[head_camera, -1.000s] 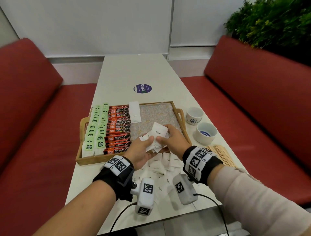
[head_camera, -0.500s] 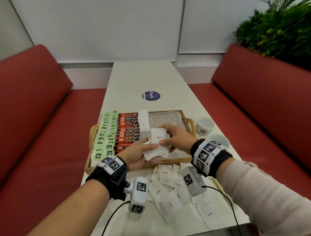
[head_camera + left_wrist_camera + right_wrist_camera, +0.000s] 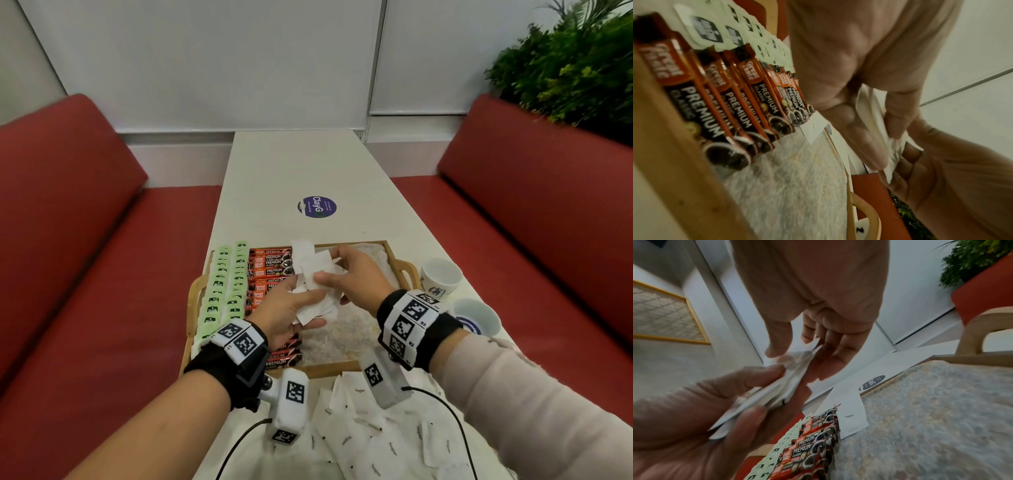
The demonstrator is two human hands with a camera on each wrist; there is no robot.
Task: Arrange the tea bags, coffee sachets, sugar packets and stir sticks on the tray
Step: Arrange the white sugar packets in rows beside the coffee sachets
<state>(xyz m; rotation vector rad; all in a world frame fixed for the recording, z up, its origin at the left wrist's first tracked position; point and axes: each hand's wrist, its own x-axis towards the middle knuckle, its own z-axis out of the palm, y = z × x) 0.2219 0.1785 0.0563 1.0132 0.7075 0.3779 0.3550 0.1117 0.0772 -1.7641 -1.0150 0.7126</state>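
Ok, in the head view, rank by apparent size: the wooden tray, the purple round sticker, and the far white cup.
1. wooden tray, clearly largest.
2. and 3. far white cup and purple round sticker look alike; the sticker lies farther away, so no ranking.

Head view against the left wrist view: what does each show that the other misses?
Only the head view shows the loose sugar packets on the table, two cups right of the tray and the round sticker. Only the left wrist view shows the edge of the packets pinched in the left hand. Both show the coffee sachets, green tea bags, tray and both hands, right hand included.
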